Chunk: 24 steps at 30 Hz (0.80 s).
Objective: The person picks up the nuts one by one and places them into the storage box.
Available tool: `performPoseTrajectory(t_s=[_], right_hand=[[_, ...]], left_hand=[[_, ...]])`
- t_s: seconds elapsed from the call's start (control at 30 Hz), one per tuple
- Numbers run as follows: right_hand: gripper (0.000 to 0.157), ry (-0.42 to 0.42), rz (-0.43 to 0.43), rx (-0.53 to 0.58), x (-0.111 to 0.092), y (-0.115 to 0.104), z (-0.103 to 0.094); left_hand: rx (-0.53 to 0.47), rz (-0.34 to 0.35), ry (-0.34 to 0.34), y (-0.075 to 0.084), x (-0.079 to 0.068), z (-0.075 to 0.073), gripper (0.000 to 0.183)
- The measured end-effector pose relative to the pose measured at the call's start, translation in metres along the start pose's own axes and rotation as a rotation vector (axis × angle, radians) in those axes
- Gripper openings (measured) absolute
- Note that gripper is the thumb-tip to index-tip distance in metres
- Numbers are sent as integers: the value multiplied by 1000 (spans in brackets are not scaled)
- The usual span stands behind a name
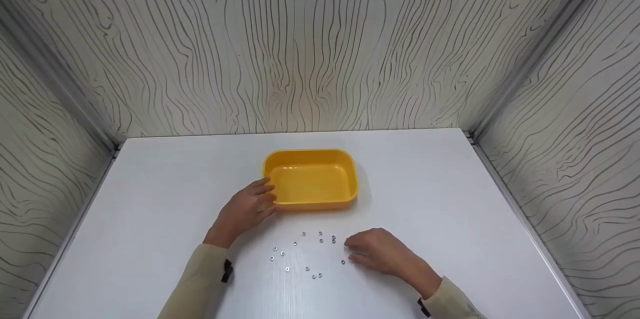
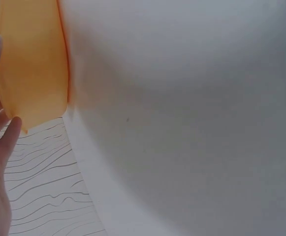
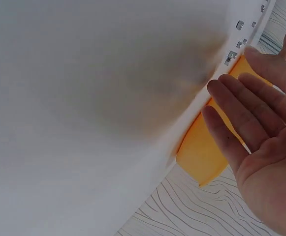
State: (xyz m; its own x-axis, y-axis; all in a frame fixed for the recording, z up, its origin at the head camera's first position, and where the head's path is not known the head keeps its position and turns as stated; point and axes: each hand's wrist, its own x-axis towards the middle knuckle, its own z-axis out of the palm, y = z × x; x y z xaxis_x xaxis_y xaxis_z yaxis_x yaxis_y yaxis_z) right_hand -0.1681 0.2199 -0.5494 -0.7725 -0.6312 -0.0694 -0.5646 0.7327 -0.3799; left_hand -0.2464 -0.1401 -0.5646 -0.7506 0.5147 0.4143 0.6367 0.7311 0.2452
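A yellow plastic bin (image 1: 315, 206) sits toward the back of the white table, its inside floor bare. At its front-left corner my left hand (image 1: 246, 208) grips the rim, fingers reaching over the edge and thumb along the outer wall. The left wrist view shows the bin's side wall (image 2: 32, 64) with fingertips at its rim. In front of the bin several small metal nuts (image 1: 307, 269) lie scattered. Right beside the rightmost nuts is my right hand (image 1: 382, 253), low over the table. Its fingers (image 3: 241, 105) are loosely extended and hold nothing in the right wrist view.
The white tabletop (image 1: 440, 184) runs back to a wood-grain patterned wall (image 1: 300, 59). Similar panels stand at the left and right sides, with grey metal strips (image 1: 530, 54) at the corners. Dark bands (image 1: 227, 270) show at both sleeve cuffs.
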Motion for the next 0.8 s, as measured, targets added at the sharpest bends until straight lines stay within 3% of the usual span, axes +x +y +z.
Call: performPoseTrajectory(t_s=[0.1,0.47,0.8], right_hand=[[16,22,-55,-11,0,-3,4],[22,99,-173,-124,0,-17,17],[16,105,-213,-324,-1,-23,20]], left_hand=[[-2,36,20,0,0,2,26],[-5,85,91,-2,0,4,15],[12,65,56,0,0,4,14]])
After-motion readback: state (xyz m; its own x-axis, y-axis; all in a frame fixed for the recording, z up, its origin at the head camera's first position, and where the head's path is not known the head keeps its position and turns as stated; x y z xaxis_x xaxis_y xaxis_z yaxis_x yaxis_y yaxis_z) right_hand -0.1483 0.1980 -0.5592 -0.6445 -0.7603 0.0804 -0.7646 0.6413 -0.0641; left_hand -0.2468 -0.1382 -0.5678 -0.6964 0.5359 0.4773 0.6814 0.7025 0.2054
